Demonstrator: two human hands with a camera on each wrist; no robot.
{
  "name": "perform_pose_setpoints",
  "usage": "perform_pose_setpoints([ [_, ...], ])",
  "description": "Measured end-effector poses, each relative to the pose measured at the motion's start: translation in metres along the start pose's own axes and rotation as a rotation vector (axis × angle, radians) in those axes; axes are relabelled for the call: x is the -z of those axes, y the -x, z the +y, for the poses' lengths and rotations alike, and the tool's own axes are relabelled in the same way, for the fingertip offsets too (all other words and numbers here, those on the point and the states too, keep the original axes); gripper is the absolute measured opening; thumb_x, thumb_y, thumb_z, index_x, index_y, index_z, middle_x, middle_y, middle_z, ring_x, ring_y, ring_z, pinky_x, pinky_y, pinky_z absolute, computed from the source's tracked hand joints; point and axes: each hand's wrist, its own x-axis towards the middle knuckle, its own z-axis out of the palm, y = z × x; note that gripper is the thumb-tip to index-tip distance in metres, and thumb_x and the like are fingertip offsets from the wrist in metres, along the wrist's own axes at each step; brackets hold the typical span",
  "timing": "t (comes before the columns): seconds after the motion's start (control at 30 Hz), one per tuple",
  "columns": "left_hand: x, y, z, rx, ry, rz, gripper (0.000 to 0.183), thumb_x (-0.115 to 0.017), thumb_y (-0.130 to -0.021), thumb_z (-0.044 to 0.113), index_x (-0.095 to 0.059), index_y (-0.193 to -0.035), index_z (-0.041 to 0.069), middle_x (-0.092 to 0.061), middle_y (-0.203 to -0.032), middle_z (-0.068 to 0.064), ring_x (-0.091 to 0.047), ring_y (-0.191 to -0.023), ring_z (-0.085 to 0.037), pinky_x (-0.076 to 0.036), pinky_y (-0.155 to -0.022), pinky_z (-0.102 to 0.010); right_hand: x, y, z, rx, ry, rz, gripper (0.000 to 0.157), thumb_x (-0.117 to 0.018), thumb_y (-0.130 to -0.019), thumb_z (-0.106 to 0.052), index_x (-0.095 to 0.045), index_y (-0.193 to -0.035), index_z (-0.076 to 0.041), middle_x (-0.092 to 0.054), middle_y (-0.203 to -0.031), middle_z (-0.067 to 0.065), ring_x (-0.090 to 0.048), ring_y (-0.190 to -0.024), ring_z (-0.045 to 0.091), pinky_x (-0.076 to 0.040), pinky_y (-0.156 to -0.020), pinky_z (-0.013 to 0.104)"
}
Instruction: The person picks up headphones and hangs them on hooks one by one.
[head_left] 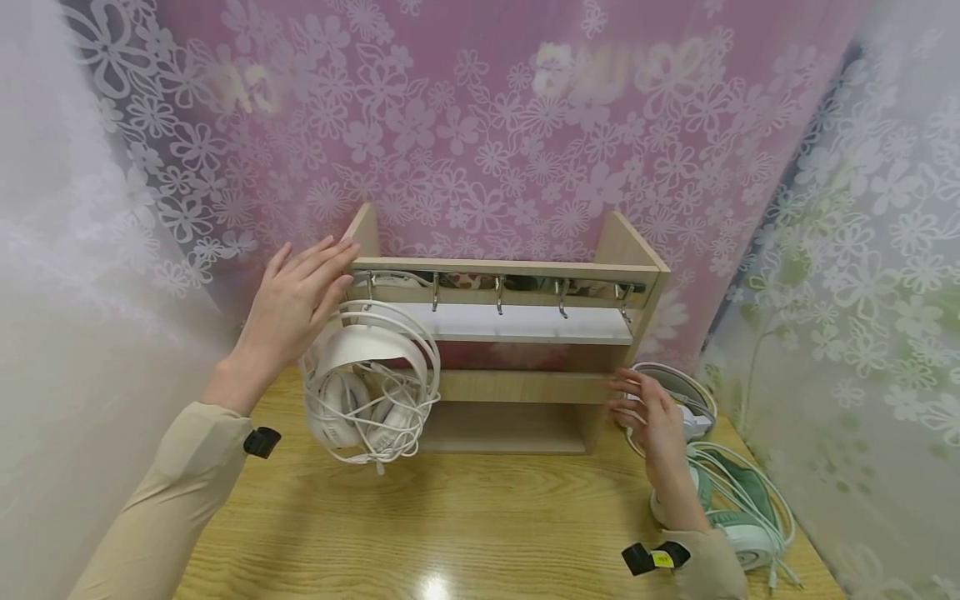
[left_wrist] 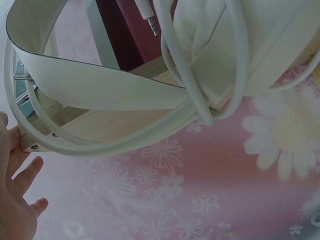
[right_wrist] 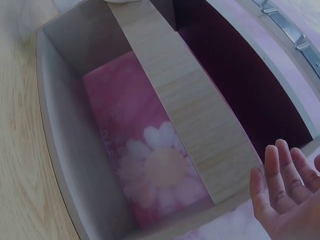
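— The fingers?
— Left hand [head_left: 300,292]: straight, against the shelf [head_left: 517,387], left of centre. Right hand [head_left: 651,425]: loose, released, right of centre.
— White headphones [head_left: 363,343]?
— Hanging left of centre.
— Any writing?
— Yellow label [head_left: 662,559], lower right: too small to read. Right forearm [head_left: 678,497] partly hides green headphones [head_left: 750,487].

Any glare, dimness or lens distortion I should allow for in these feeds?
Head view: a bright glare spot on the table at the bottom edge; left wrist view: dim overall, the white headphones looking greyish; right wrist view: the shelf's outer edges bow, likely lens distortion, and the top-left corner is hazy.
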Motion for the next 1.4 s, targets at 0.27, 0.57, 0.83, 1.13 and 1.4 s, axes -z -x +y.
perform_pose_setpoints([
  [0.27,-0.001,0.001,0.0,-0.002,-0.001,0.003,0.043,-0.056,-0.105,0.024,-0.055,-0.147,0.015,-0.056,-0.148,-0.01,-0.046,-0.142,-0.031,-0.015,-0.125,-0.053,0.019,0.004,0.002,-0.011,0.027,0.039,0.048,-0.041,-0.11,-0.034,-0.056,-0.137,0.002,-0.074,-0.108,-0.002,-0.072,-0.087,0.012,-0.061,-0.08,0.027],
  [0.57,-0.001,0.001,0.0,-0.003,0.001,0.009,0.043,-0.058,-0.103,0.021,-0.056,-0.146,0.014,-0.057,-0.147,-0.011,-0.047,-0.141,-0.032,-0.015,-0.125,-0.053,0.044,0.01,0.002,-0.012,0.05,0.072,0.044,-0.04,-0.111,-0.032,-0.059,-0.135,-0.001,-0.074,-0.107,-0.005,-0.071,-0.085,0.011,-0.061,-0.077,0.026],
  [0.83,-0.001,0.001,0.0,0.0,-0.002,0.008,0.043,-0.058,-0.104,0.022,-0.055,-0.147,0.015,-0.056,-0.147,-0.011,-0.047,-0.141,-0.032,-0.015,-0.125,-0.053,0.073,0.015,0.004,-0.058,0.014,0.122,0.034,-0.04,-0.111,-0.031,-0.063,-0.131,-0.015,-0.075,-0.108,-0.01,-0.071,-0.088,0.009,-0.06,-0.078,0.023],
  [1.13,-0.002,0.001,0.0,-0.001,-0.003,0.002,0.043,-0.056,-0.105,0.023,-0.055,-0.147,0.014,-0.056,-0.148,-0.01,-0.046,-0.142,-0.03,-0.015,-0.125,-0.053,0.088,0.017,0.009,-0.058,-0.025,0.16,0.031,-0.042,-0.11,-0.029,-0.065,-0.126,-0.015,-0.076,-0.108,-0.005,-0.073,-0.086,0.009,-0.06,-0.076,0.023],
  [1.4,-0.002,0.001,-0.001,-0.003,-0.001,0.005,0.043,-0.057,-0.105,0.023,-0.055,-0.146,0.014,-0.056,-0.147,-0.011,-0.046,-0.142,-0.03,-0.015,-0.125,-0.053,0.101,0.021,0.01,-0.052,-0.021,0.172,0.03,-0.042,-0.11,-0.027,-0.066,-0.125,-0.016,-0.076,-0.108,-0.008,-0.074,-0.089,0.008,-0.06,-0.075,0.021],
])
